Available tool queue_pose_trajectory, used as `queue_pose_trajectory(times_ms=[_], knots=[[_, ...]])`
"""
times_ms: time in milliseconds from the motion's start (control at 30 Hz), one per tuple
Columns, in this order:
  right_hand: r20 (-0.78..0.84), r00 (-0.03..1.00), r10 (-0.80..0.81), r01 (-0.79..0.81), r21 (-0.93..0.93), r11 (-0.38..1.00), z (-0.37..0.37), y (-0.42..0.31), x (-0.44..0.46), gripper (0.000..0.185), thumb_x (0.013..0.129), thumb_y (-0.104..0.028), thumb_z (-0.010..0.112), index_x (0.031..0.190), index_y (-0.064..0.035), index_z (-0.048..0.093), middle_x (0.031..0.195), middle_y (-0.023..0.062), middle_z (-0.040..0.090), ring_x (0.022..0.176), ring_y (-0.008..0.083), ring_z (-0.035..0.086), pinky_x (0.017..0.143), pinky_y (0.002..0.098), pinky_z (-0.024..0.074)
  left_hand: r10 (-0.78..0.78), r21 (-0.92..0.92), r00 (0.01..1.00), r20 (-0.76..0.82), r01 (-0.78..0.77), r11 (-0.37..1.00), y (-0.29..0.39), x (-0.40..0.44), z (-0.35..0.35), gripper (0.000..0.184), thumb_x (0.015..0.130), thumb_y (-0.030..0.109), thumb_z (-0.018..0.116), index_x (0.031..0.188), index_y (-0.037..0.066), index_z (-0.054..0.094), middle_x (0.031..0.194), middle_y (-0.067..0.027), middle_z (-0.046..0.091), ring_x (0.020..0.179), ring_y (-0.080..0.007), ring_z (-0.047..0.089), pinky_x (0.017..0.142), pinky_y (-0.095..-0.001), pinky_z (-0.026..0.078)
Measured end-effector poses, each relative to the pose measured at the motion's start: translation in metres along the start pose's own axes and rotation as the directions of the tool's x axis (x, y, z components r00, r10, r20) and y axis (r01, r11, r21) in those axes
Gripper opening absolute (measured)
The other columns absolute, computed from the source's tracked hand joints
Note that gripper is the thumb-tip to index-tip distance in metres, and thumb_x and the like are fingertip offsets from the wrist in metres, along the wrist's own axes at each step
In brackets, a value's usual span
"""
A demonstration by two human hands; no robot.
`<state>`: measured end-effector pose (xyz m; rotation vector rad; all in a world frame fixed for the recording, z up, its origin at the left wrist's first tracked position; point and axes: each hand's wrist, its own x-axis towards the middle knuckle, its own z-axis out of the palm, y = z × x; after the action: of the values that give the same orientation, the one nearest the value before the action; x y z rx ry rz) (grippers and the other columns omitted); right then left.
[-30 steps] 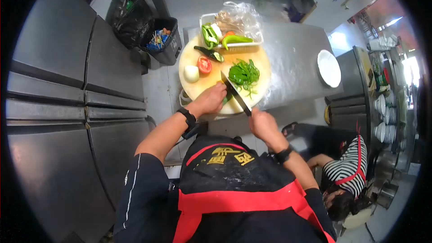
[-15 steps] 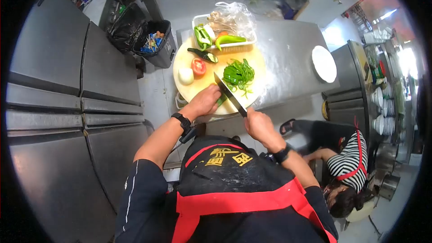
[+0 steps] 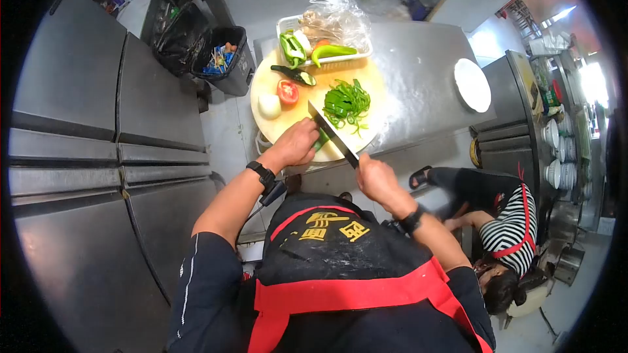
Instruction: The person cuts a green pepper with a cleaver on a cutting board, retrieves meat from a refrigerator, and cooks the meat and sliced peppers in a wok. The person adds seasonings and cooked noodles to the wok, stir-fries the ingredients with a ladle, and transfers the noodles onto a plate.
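The right hand (image 3: 378, 180) grips one knife (image 3: 332, 133) by its handle; the left hand (image 3: 299, 142), fingers bunched, holds one green pepper piece (image 3: 320, 141) against one round cutting board (image 3: 366, 132). Also on it: one sliced-pepper heap (image 3: 347, 100), one tomato half (image 3: 287, 92), one white onion (image 3: 269, 106), one dark cut vegetable (image 3: 293, 75).

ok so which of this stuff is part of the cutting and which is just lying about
Part of the cutting, it seems:
knife, in the right hand
green piece, by the left hand
cut greens
board

Lying about, I'd say:
tomato, on the board but untouched
basket
bowl
bin
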<state>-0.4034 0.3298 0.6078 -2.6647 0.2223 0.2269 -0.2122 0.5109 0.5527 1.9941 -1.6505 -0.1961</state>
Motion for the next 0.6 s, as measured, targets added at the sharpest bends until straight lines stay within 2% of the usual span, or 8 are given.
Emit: queue_pose_trajectory(times_ms=[100, 133, 233, 367, 433, 467, 600], knots=[[0.029, 1.0, 0.002, -0.002, 0.0, 1.0, 0.022, 0.018, 0.0, 0.013, 0.082, -0.01, 0.054, 0.083, 0.002, 0.047, 0.067, 0.0264, 0.06, 0.064, 0.0443, 0.06, 0.057, 0.0536, 0.0474, -0.014, -0.019, 1.0, 0.011, 0.014, 1.0, -0.003, -0.003, 0.003, 0.023, 0.063, 0.008, 0.063, 0.082, -0.002, 0.055, 0.091, -0.0185, 0.051, 0.089, -0.0356, 0.05, 0.078, -0.0417, 0.046], [0.039, 0.999, 0.018, -0.016, -0.05, 0.999, 0.007, 0.009, 0.002, 0.014, 0.082, -0.01, 0.054, 0.083, 0.0022, 0.047, 0.067, 0.0264, 0.06, 0.064, 0.0447, 0.06, 0.058, 0.0535, 0.0473, -0.019, -0.013, 1.0, 0.01, 0.019, 1.0, -0.005, -0.002, 0.001, 0.023, 0.063, 0.008, 0.063, 0.082, -0.002, 0.055, 0.091, -0.0185, 0.051, 0.089, -0.0356, 0.05, 0.078, -0.0417, 0.046], [-0.005, 1.0, 0.006, -0.006, 0.008, 1.0, -0.002, -0.004, -0.001, 0.014, 0.082, -0.01, 0.054, 0.084, 0.0022, 0.047, 0.067, 0.0267, 0.061, 0.064, 0.0452, 0.06, 0.059, 0.0539, 0.0473, -0.017, -0.027, 1.0, 0.009, 0.017, 0.999, -0.002, -0.005, 0.002, 0.023, 0.063, 0.008, 0.062, 0.082, -0.003, 0.055, 0.092, -0.0189, 0.051, 0.09, -0.0362, 0.05, 0.08, -0.042, 0.046], [0.071, 0.997, 0.02, -0.017, -0.047, 0.999, 0.004, 0.002, 0.001, 0.016, 0.083, -0.012, 0.055, 0.083, 0.002, 0.047, 0.066, 0.0261, 0.06, 0.063, 0.0449, 0.06, 0.058, 0.0529, 0.0472, -0.045, -0.007, 0.999, -0.002, 0.045, 0.999, -0.005, -0.005, 0.004, 0.023, 0.064, 0.008, 0.062, 0.083, -0.003, 0.054, 0.094, -0.0195, 0.051, 0.093, -0.0367, 0.05, 0.082, -0.0421, 0.046], [0.039, 0.999, -0.018, 0.018, 0.004, 1.0, -0.013, -0.006, -0.002, 0.016, 0.083, -0.012, 0.055, 0.083, 0.0018, 0.046, 0.066, 0.0263, 0.06, 0.063, 0.045, 0.06, 0.058, 0.0539, 0.0468, -0.031, -0.019, 0.999, 0.007, 0.031, 0.999, 0.001, -0.013, 0.009, 0.023, 0.064, 0.008, 0.062, 0.084, -0.003, 0.054, 0.095, -0.0197, 0.051, 0.094, -0.0368, 0.05, 0.083, -0.0421, 0.046], [0.056, 0.998, 0.03, -0.03, 0.001, 1.0, -0.006, -0.007, -0.002, 0.013, 0.079, -0.008, 0.054, 0.084, 0.0041, 0.05, 0.07, 0.0271, 0.062, 0.068, 0.0444, 0.062, 0.064, 0.0522, 0.0493, -0.046, -0.02, 0.999, 0.006, 0.046, 0.999, -0.001, -0.012, 0.006, 0.023, 0.065, 0.008, 0.062, 0.084, -0.003, 0.054, 0.095, -0.0197, 0.051, 0.095, -0.0369, 0.05, 0.084, -0.0422, 0.046], [0.101, 0.993, 0.068, -0.062, -0.061, 0.996, 0.005, -0.001, -0.001, 0.014, 0.08, -0.008, 0.054, 0.084, 0.0042, 0.049, 0.071, 0.0274, 0.062, 0.069, 0.044, 0.062, 0.062, 0.0516, 0.0496, -0.072, -0.051, 0.997, -0.021, 0.071, 0.996, -0.005, -0.009, 0.006, 0.023, 0.067, 0.008, 0.063, 0.085, -0.002, 0.054, 0.096, -0.0191, 0.051, 0.095, -0.0369, 0.05, 0.084, -0.0423, 0.046]])
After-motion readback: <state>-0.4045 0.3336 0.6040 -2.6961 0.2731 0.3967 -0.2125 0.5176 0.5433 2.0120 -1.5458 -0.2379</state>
